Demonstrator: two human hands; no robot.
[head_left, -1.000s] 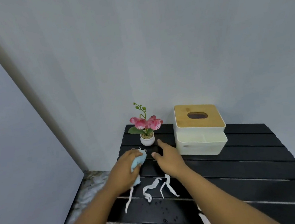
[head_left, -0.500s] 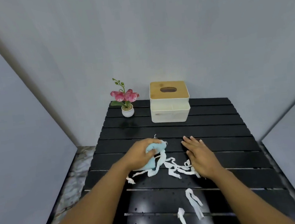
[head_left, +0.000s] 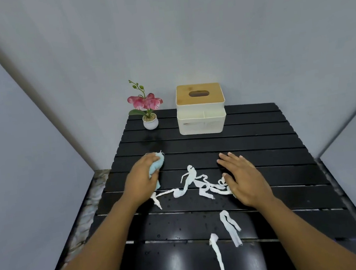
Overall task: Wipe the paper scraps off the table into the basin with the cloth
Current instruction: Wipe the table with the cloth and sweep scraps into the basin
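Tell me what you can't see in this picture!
Head view only:
- The basin: out of frame.
- Most of the cloth: covered by the left hand.
- Scraps under the right hand: hidden by the palm.
- The longest scrap: its end cut by the bottom edge.

1. Most of the light blue cloth (head_left: pixel 158 164) is hidden inside the left hand (head_left: pixel 141 180); only its far end and a lower fold show.
2. The right hand (head_left: pixel 245 179) covers the right end of the paper scraps (head_left: pixel 197 182).
3. The table (head_left: pixel 261 138) is cut off at the bottom edge, so its near edge and both near corners are unseen.
4. One thin strip (head_left: pixel 217 254) runs out of view there.
5. Both forearms leave the picture at the bottom.
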